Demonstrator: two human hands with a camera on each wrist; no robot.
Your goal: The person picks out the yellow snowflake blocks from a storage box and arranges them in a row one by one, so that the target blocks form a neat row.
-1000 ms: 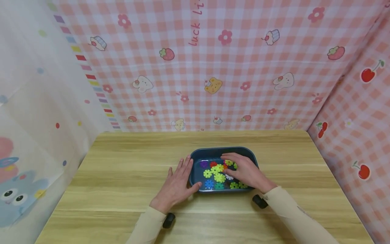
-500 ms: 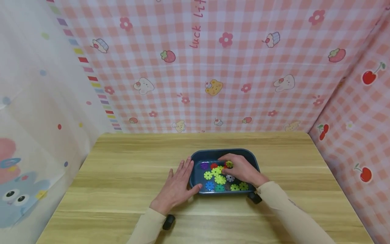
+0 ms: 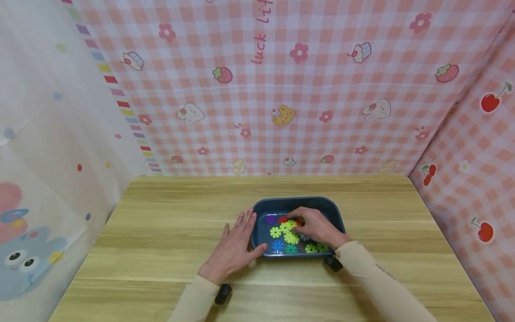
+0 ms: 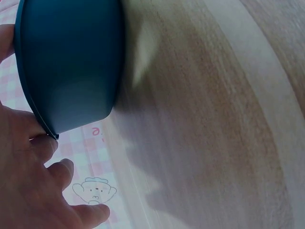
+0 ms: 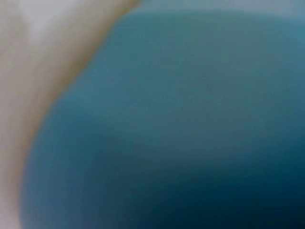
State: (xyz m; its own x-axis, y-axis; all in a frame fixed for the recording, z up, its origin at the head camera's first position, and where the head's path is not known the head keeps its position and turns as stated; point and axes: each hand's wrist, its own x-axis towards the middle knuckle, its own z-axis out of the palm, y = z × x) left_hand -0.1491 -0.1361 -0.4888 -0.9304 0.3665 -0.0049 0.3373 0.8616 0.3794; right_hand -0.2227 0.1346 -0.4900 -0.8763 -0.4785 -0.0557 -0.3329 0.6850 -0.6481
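Touching the tray at nine o'clock, the left hand is resting wide-spread, while the right hand, its hold impossible to tell, is covering, towards three o'clock, some toothed discs inside, whose overlap could be dragging neighbours along.

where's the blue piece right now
In the head view, the blue piece lies toward the near left corner of the tray, just left of the dark green piece.

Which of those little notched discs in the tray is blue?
The blue disc lies in the near left corner of the tray, just left of the green disc; no other visible disc shares its colour.
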